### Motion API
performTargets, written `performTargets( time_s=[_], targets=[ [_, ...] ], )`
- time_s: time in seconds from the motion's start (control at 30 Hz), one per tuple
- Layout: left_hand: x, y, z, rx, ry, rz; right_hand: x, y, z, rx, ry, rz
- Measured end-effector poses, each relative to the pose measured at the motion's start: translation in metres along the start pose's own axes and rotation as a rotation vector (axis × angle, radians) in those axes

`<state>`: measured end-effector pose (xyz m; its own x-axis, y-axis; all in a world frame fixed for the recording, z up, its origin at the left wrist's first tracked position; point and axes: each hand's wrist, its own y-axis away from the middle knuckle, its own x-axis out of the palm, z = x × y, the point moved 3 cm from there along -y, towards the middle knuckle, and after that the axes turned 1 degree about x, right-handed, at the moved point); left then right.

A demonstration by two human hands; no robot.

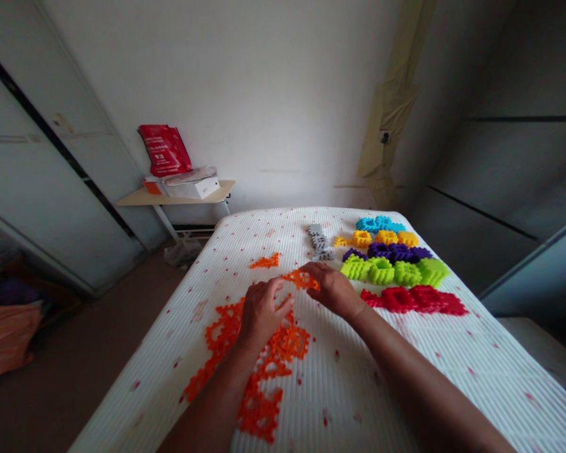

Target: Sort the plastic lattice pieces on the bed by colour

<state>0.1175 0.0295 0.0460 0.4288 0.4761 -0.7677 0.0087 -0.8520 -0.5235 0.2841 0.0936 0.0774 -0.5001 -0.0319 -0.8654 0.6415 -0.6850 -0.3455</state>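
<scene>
My left hand (263, 309) is over the right part of an orange pile, its thumb and fingers apart and nothing seen in them. The pile holds flat orange interlocking pieces (226, 324) with notched edges and cut-out holes. Just to the right, my right hand (332, 288) reaches across a small group of orange pieces (298, 278), its fingers stretched out and its thumb spread away from them. Whether its fingertips press on those pieces is hard to tell. A smaller orange cluster (265, 261) lies farther back on the bed.
Rows of joined blocks line the bed's right side: blue (380, 224), yellow (361, 238), purple (399, 252), lime green (382, 270) and red (415, 299). Grey pieces (318, 241) lie near them. A small table (139, 198) carries a red bag (164, 151) and a white box (198, 187).
</scene>
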Motion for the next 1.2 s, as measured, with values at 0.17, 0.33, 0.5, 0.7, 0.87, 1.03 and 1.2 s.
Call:
performTargets(
  time_s=[0.17, 0.33, 0.5, 0.7, 0.87, 1.03, 1.2],
  targets=[
    [0.001, -0.001, 0.007, -0.053, -0.099, 0.052, -0.017, 0.001, -0.030, 0.227, 0.039, -0.035],
    [0.009, 0.000, 0.005, 0.041, -0.104, 0.157, -0.003, 0.003, -0.038, 0.276, 0.087, 0.061],
    [0.017, 0.001, 0.007, 0.104, -0.131, 0.227, 0.008, 0.004, -0.044, 0.296, 0.114, 0.107],
    [0.028, 0.004, 0.011, 0.076, -0.195, 0.301, 0.010, 0.004, -0.046, 0.297, 0.133, 0.154],
    [0.032, 0.006, 0.010, 0.050, -0.226, 0.363, 0.017, 0.004, -0.047, 0.305, 0.145, 0.174],
    [0.032, 0.007, 0.010, 0.039, -0.233, 0.393, 0.015, 0.003, -0.043, 0.289, 0.135, 0.152],
    [0.024, -0.002, 0.004, 0.029, -0.212, 0.376, -0.004, 0.001, -0.027, 0.229, 0.072, 0.023]
  ],
)
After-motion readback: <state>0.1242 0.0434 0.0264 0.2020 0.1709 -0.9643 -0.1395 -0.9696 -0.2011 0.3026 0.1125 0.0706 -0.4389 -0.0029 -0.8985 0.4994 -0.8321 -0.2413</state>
